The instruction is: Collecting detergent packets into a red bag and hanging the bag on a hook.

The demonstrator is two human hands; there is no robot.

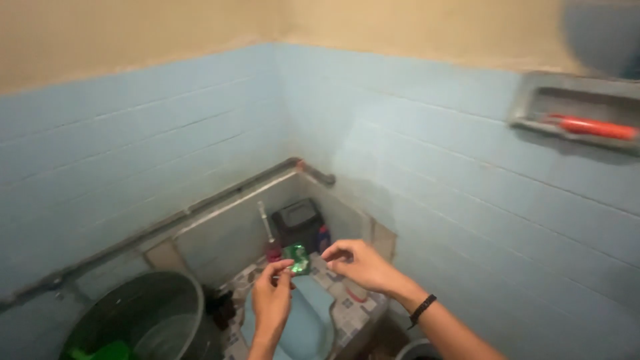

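Left hand [272,297] is pinching a small green packet [297,259] by its lower corner, fingers closed on it. Right hand [359,263] sits just beside the packet with fingers curled; can't tell if it actually touches. It's too blurry to make out details. Below: a blue squat toilet [308,320], partly hidden, and a dark bucket [150,317] cut off at the edge.

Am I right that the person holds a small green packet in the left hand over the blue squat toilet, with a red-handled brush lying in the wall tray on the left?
Not quite. The head view shows the wall tray with the red-handled brush on the right wall, not the left. The rest holds: the left hand pinches the small green packet over the blue squat toilet, the right hand beside it.
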